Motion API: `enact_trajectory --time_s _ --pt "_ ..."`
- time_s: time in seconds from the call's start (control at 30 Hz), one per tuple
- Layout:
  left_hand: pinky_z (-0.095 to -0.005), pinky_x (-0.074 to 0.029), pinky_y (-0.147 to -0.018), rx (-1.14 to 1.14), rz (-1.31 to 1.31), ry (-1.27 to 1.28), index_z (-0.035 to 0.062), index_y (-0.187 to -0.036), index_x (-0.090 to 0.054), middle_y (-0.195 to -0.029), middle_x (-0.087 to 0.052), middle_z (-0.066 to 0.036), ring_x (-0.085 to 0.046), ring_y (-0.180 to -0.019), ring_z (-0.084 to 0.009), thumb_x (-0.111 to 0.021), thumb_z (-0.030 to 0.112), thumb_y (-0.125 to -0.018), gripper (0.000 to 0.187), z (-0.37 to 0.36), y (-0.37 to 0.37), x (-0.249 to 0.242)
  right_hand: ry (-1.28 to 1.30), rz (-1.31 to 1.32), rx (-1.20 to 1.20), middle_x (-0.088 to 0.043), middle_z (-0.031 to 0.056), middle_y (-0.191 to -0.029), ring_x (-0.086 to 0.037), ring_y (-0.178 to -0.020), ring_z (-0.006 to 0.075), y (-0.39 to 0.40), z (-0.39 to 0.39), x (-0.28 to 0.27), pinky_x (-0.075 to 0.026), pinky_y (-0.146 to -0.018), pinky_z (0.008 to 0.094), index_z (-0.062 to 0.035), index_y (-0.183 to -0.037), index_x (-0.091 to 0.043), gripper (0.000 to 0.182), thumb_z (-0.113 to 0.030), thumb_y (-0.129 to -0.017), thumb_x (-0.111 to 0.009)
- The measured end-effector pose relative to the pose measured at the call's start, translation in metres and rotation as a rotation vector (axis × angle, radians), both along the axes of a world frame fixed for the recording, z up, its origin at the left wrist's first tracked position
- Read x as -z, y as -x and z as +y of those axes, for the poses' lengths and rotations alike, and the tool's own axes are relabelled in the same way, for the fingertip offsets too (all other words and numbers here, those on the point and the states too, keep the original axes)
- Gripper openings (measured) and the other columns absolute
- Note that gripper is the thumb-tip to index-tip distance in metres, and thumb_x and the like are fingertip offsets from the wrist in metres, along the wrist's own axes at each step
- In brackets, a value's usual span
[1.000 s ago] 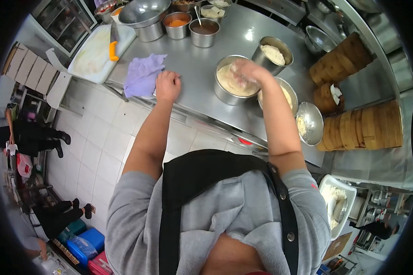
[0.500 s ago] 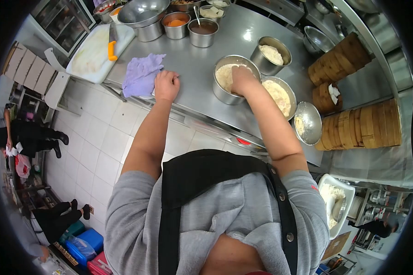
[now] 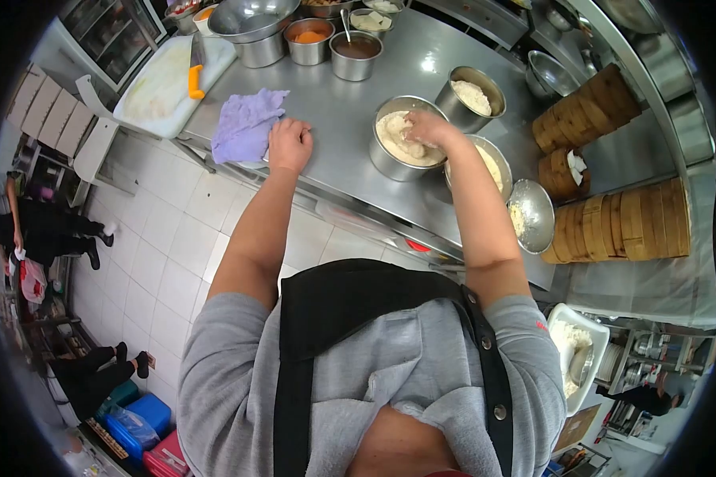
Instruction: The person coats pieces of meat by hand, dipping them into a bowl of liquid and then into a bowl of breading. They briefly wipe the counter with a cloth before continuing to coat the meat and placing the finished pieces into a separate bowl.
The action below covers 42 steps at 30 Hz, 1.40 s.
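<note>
My right hand [image 3: 427, 129] is inside a round steel pot [image 3: 382, 159], at the pale, crumbly food [image 3: 396, 133] in it. Its fingers are partly spread, with some of the food on them; whether it grips any cannot be made out. My left hand [image 3: 291, 143] rests closed on the table edge, beside a crumpled purple cloth [image 3: 247, 127]. Behind the pot stands a second steel pot [image 3: 497, 103] of white food. Just right of my right wrist are a bowl of pale food [image 3: 492, 163] and a tilted steel bowl [image 3: 535, 211].
A cutting board [image 3: 155, 95] holds a knife with an orange handle [image 3: 195, 83]. Steel containers, one with a spoon [image 3: 346, 25], line the back. Bamboo steamers [image 3: 624, 222] are stacked at right. Two people [image 3: 44, 232] stand far left; another person [image 3: 648, 397] is at lower right.
My right hand has risen from deep in the food to nearer the pot's right rim, and its fingers have opened. My left hand stays at the table edge.
</note>
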<state>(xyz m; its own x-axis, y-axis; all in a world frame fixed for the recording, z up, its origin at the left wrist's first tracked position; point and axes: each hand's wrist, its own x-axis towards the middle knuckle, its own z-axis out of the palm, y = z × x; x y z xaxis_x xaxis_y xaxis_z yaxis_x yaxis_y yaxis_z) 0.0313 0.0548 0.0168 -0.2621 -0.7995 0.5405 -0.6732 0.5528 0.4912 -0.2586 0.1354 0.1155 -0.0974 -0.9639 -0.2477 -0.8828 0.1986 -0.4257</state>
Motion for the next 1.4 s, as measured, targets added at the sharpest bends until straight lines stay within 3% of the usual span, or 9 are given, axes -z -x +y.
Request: enact_trajectory --time_s 0.2,0.33,0.43,0.57,0.7,0.83,0.93,1.07,1.4 --pt "-0.0402 -0.042 -0.083 0.001 0.007 0.006 0.0125 -0.082 -0.067 -0.089 -0.06 -0.005 -0.053 -0.093 -0.0282 -0.058 0.011 -0.076 0.011 0.0 0.001 0.001 0.124 0.059 0.039 -0.063 0.0181 -0.111 -0.058 -0.106 0.0338 0.008 -0.003 -0.031 -0.046 -0.09 0.0382 -0.0017 -0.107 -0.062 0.037 -0.021 -0.077 -0.063" --pt "-0.04 -0.042 -0.083 -0.007 -0.007 -0.002 0.0123 -0.082 -0.067 -0.089 -0.06 -0.005 -0.053 -0.092 -0.0282 -0.058 0.011 -0.077 0.011 0.0 0.001 -0.001 -0.02 -0.462 0.215 -0.067 0.0147 -0.091 -0.064 -0.089 0.0248 -0.007 0.005 -0.044 -0.049 -0.078 0.0341 -0.0025 -0.103 -0.063 0.027 -0.015 -0.08 -0.059" --pt "-0.0402 -0.042 -0.083 -0.003 -0.014 -0.006 0.0121 -0.082 -0.067 -0.09 -0.06 -0.005 -0.053 -0.093 -0.0283 -0.057 0.011 -0.077 0.011 0.0 0.001 -0.002 -0.061 -0.171 -0.014 -0.066 0.0117 -0.08 -0.062 -0.078 0.0168 -0.012 0.002 -0.011 -0.049 -0.067 0.032 -0.0035 -0.101 -0.063 0.022 -0.015 -0.083 -0.057" --pt "-0.0401 -0.042 -0.083 -0.001 -0.02 0.001 0.012 -0.082 -0.066 -0.09 -0.06 -0.005 -0.053 -0.094 -0.0281 -0.058 0.011 -0.077 0.011 0.001 0.001 0.0 -0.085 -0.823 0.144 -0.058 0.0038 -0.077 -0.055 -0.065 0.012 -0.009 0.002 -0.032 -0.044 -0.052 0.0284 -0.0024 -0.094 -0.059 0.013 -0.013 -0.087 -0.055" --pt "-0.04 -0.041 -0.084 -0.005 -0.032 -0.03 0.0122 -0.082 -0.066 -0.089 -0.06 -0.005 -0.053 -0.093 -0.0277 -0.058 0.011 -0.077 0.01 0.003 0.0 -0.002 -0.215 -0.414 0.042 -0.057 0.0011 -0.077 -0.051 -0.062 0.0089 -0.003 -0.013 0.008 -0.041 -0.05 0.0246 -0.0043 -0.1 -0.058 0.014 -0.015 -0.093 -0.051" --pt "-0.0399 -0.041 -0.084 -0.008 -0.026 0.015 0.0124 -0.082 -0.066 -0.089 -0.06 -0.005 -0.053 -0.093 -0.0277 -0.057 0.011 -0.077 0.01 0.001 0.001 -0.001 -0.143 -0.976 0.21 -0.056 -0.0002 -0.079 -0.049 -0.065 0.0076 0.001 0.002 -0.03 -0.039 -0.051 0.0234 -0.0044 -0.098 -0.058 0.013 -0.014 -0.091 -0.053" --pt "-0.04 -0.042 -0.084 0.003 -0.02 -0.012 0.0123 -0.082 -0.066 -0.09 -0.06 -0.005 -0.053 -0.093 -0.0278 -0.057 0.011 -0.077 0.011 0.0 0.001 -0.001 0.021 -0.759 0.149 -0.057 0.003 -0.08 -0.054 -0.066 0.0123 0.004 0.007 -0.053 -0.047 -0.055 0.0281 -0.0037 -0.099 -0.057 0.017 -0.018 -0.09 -0.055" --pt "-0.04 -0.041 -0.086 0.012 0.0 -0.032 0.0126 -0.083 -0.067 -0.091 -0.061 -0.005 -0.053 -0.095 -0.0279 -0.057 0.011 -0.078 0.011 0.001 0.002 -0.002 0.027 0.27 -0.122 -0.063 0.0158 -0.094 -0.062 -0.089 0.029 -0.019 0.005 -0.018 -0.051 -0.076 0.0357 -0.0023 -0.106 -0.058 0.033 -0.005 -0.074 -0.063" --pt "-0.0402 -0.041 -0.086 -0.005 -0.014 -0.025 0.0128 -0.084 -0.067 -0.091 -0.061 -0.005 -0.053 -0.095 -0.0279 -0.057 0.012 -0.078 0.011 -0.002 0.002 -0.002 0.002 0.324 0.004 -0.059 0.0186 -0.117 -0.056 -0.11 0.0301 -0.034 0.008 -0.018 -0.047 -0.091 0.038 -0.001 -0.111 -0.058 0.046 -0.018 -0.071 -0.071"
